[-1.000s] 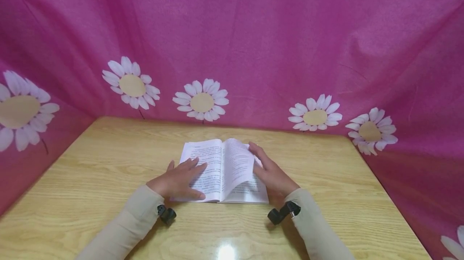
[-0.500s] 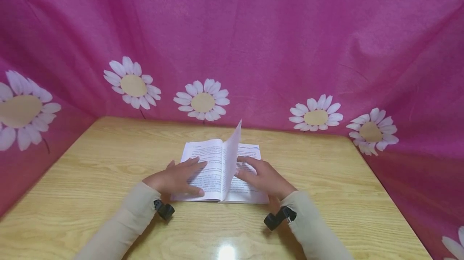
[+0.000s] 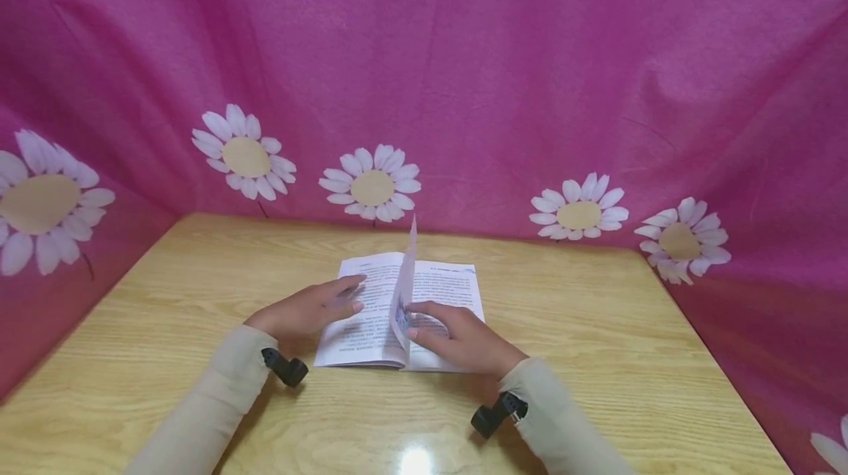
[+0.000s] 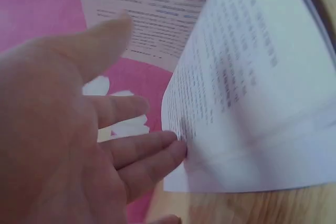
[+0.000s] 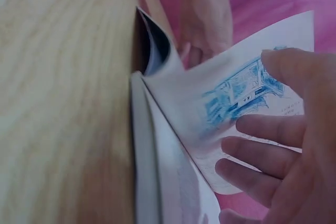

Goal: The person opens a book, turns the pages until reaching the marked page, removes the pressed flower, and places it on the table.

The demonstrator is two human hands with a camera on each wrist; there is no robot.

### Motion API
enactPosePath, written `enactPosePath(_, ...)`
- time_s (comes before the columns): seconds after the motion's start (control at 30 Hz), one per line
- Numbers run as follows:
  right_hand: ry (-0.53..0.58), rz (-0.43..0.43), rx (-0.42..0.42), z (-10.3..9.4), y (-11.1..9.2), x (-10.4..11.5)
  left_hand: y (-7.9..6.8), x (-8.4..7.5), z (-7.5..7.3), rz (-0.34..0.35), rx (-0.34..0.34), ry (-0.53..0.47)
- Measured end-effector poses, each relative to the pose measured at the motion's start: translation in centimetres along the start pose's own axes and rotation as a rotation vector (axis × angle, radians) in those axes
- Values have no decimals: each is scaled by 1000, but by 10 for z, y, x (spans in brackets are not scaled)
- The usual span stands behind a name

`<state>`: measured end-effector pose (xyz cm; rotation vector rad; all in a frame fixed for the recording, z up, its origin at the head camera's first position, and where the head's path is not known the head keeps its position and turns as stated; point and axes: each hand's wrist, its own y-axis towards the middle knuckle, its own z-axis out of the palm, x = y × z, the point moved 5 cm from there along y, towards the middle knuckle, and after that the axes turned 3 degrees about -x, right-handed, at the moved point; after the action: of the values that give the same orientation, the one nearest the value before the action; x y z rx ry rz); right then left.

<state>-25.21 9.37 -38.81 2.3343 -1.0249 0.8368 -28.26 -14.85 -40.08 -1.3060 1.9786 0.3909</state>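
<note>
An open book (image 3: 364, 346) with printed text lies on the table in the head view, one page (image 3: 407, 269) standing almost upright at its spine. My right hand (image 3: 467, 339) is at the right side of that page, its fingertips against or close to it. In the right wrist view, fairly straight fingers (image 5: 257, 153) extend in front of the page's blue picture (image 5: 241, 95). My left hand (image 3: 308, 309) is over the left page with fingers extended. The left wrist view shows its fingertips (image 4: 176, 153) at the left page (image 4: 252, 124); contact is hard to tell.
A wooden table (image 3: 596, 313) carries the book. Behind and beside it hangs a pink cloth (image 3: 464, 77) with white daisies. Each wrist wears a small black camera, such as the left camera (image 3: 285, 367) and right camera (image 3: 498, 414).
The lifted page has swung from the right side to upright at the spine. My right hand has moved left with it, while my left hand has drawn slightly left from the left page.
</note>
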Motion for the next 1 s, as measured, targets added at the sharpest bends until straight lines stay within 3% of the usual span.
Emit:
enactPosePath(0.2,5,8,50,11,-2,6,-1,13,-6,-76,23,-273)
enactPosePath(0.33,-40,0,84,17,-3,11,0,21,-10,-109,38,-375)
enactPosePath(0.57,-125,-8,155,30,-5,20,1,21,-15,-74,20,-396)
enactPosePath(0.67,-159,-2,169,33,-7,21,2,21,-17,-82,-20,-396)
enactPosePath(0.9,-216,4,166,38,-8,24,5,19,-26,5,-126,-434)
enactPosePath(1.0,-240,15,157,40,-8,24,4,17,-27,-34,-159,-437)
